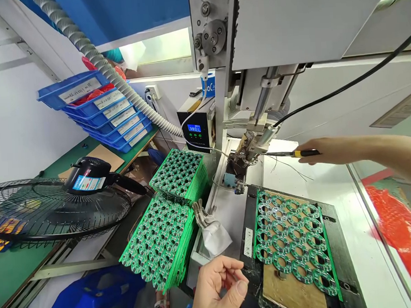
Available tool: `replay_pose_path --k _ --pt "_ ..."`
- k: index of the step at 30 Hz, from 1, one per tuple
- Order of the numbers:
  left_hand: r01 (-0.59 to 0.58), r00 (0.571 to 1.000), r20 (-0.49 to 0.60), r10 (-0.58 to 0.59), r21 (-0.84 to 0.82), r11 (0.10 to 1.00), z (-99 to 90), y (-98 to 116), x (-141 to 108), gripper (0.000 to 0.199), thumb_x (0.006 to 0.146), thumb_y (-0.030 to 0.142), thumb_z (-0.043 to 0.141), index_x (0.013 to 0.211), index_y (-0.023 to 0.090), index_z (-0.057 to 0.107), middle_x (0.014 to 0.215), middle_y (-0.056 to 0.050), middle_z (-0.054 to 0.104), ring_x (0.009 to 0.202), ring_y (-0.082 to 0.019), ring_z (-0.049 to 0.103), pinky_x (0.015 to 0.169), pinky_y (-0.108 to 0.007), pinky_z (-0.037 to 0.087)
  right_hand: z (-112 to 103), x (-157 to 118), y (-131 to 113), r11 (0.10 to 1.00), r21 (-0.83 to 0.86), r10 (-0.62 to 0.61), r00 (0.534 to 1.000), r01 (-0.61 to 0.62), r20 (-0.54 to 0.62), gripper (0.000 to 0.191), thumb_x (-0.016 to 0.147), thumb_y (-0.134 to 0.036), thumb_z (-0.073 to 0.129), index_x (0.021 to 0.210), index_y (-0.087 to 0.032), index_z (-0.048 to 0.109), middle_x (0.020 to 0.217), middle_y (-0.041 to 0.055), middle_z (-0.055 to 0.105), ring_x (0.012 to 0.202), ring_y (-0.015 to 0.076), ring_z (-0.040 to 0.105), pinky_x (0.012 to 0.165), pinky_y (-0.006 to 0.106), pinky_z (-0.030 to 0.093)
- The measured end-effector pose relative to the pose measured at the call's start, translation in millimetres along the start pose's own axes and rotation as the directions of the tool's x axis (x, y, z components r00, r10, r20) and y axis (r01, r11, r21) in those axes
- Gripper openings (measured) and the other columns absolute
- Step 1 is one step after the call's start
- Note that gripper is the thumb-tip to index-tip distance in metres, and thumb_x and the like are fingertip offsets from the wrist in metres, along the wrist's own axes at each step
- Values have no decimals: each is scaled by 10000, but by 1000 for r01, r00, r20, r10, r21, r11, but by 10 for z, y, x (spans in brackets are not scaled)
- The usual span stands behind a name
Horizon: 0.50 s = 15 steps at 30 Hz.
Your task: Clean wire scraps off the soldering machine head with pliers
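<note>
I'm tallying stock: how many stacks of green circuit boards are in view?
2: the rear stack, beside the black display unit, and the front stack, nearer the left hand. Others may be hidden.

- Left hand (217,291): bare, half-curled; index finger (230,263) bent forward, its tip apart from the thumb (238,291), a gap between.
- Remaining left fingers (216,277): folded inward behind the thumb, partly shadowed.
- Right hand (325,150): well ahead and to the right of the left fingers; fingers drawn together in a grip, pointing left. Thumb hard to make out.
- Right wrist (352,150): roughly straight. Forearm (384,151) bare, running rightward from the gripping fingers.
</note>
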State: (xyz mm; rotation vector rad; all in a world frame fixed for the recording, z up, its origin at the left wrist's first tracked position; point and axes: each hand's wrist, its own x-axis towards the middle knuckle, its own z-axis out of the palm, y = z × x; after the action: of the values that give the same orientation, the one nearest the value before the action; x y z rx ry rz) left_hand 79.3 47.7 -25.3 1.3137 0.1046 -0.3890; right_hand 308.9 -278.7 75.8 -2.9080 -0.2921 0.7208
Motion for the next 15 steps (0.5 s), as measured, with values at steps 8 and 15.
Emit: replay_pose_path --k 8,15 --pt "17 1000 11 -17 -13 1000 -14 30 18 483 667 511 705 925 108 643 764 -64 641 582 -58 489 575 -193 390 -55 -6 -109 999 -16 46 997 -46 65 393 772 -501 384 945 -189 547 856 89 673 772 233 571 714 357 400" --pt "22 1000 14 -21 -26 999 3 6 20 500 647 523 714 909 103 641 741 -56 631 564 -45 495 550 -170 387 22 77 -5 991 -131 -37 999 33 -29 404 772 -521 385 899 -185 570 837 93 644 717 220 558 695 349 415"
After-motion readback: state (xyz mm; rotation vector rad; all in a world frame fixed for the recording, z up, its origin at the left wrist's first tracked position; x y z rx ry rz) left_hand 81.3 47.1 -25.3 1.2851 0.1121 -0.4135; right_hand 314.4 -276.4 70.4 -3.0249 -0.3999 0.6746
